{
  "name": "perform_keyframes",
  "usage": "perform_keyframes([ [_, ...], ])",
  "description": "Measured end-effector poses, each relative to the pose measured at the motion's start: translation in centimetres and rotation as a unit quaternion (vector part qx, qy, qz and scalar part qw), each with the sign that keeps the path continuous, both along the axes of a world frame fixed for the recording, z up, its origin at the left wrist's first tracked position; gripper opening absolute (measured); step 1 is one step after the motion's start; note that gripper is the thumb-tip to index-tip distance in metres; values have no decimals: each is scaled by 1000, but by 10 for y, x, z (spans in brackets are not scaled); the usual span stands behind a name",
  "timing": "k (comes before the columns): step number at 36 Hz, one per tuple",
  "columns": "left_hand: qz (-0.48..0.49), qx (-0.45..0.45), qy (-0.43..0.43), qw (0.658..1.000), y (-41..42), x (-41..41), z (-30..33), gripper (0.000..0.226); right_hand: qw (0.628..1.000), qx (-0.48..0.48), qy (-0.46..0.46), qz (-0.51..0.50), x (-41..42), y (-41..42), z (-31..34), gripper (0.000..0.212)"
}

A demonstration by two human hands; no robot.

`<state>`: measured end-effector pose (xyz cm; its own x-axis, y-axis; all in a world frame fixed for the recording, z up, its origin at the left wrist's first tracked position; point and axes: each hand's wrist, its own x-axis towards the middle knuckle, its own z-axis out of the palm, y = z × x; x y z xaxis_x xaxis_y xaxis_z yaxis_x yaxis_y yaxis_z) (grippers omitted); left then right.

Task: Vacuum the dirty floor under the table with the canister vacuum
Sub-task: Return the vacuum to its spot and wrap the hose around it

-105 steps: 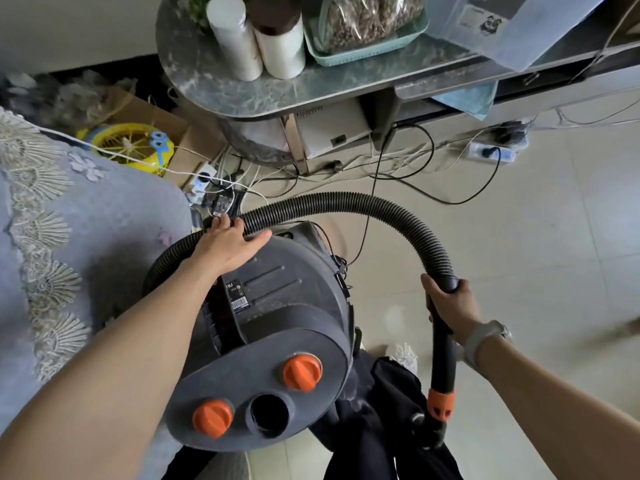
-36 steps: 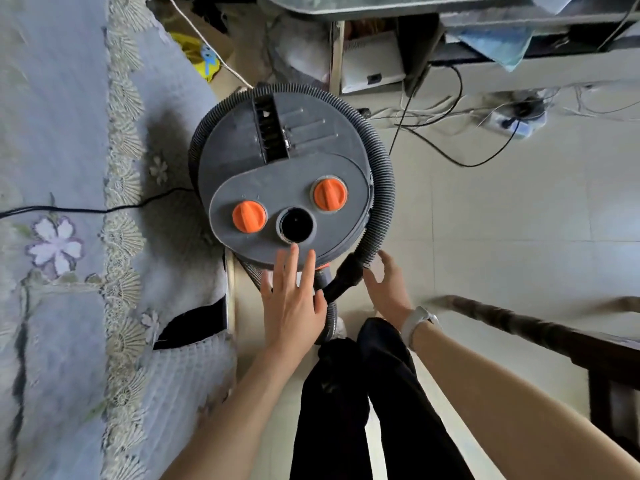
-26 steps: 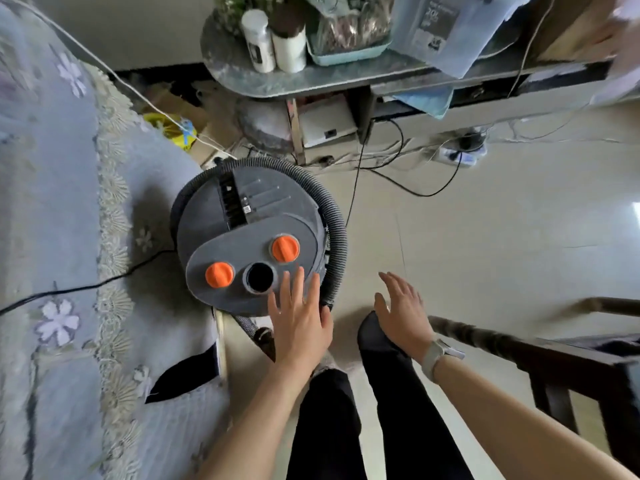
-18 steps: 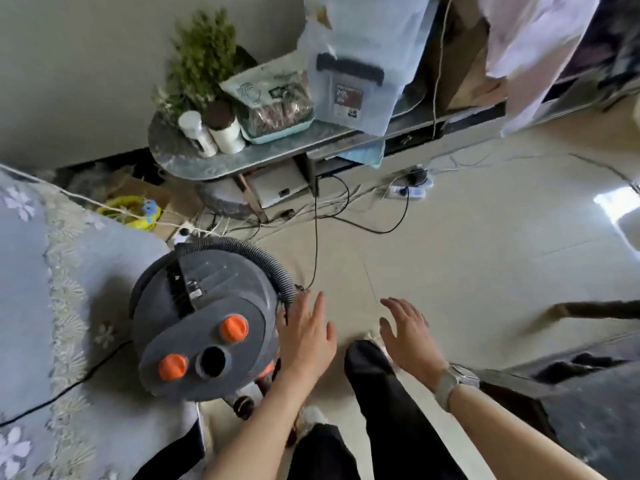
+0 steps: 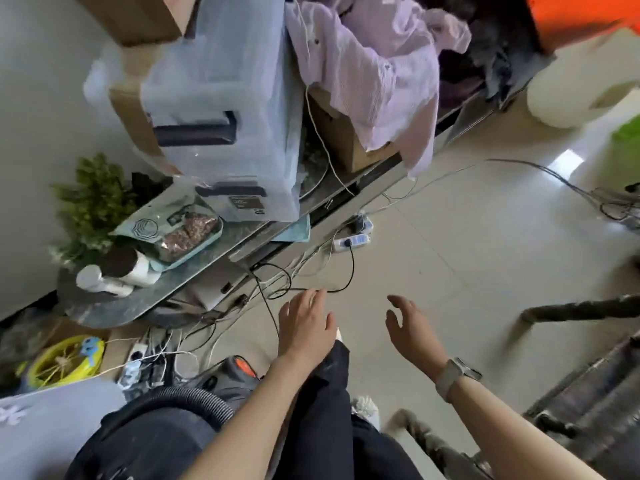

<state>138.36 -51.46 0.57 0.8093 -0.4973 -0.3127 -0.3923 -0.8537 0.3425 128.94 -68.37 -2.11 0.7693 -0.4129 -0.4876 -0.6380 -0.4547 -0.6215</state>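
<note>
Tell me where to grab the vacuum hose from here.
Grip the ribbed hose where it arcs over the canister, coming down from above with the left hand. The exposed curve looks easy to wrap fingers round. Both hands are open and empty; the right hand is farther off.

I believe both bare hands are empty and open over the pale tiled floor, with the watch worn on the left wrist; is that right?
Not quite: the watch is on the right wrist, as the head view shows. The rest holds: the left hand and right hand are both empty, fingers relaxed, over the pale tiled floor.
</note>
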Motion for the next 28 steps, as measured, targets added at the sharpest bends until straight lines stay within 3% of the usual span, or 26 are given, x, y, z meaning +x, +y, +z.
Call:
perform_keyframes([
  [6,-37,17,49,998,-51,90,-57,53,998,-10,31,-46,64,-54,-58,39],
  [13,-56,40,117,991,-98,163,-178,51,996,-19,86,-2,140,-108,-182,41],
  [22,0,0,116,993,-159,234,-426,45,965,-132,112,197,228,-187,-422,49],
  [28,25,-57,83,995,-188,280,-583,40,929,-160,64,328,288,-210,-578,60],
])
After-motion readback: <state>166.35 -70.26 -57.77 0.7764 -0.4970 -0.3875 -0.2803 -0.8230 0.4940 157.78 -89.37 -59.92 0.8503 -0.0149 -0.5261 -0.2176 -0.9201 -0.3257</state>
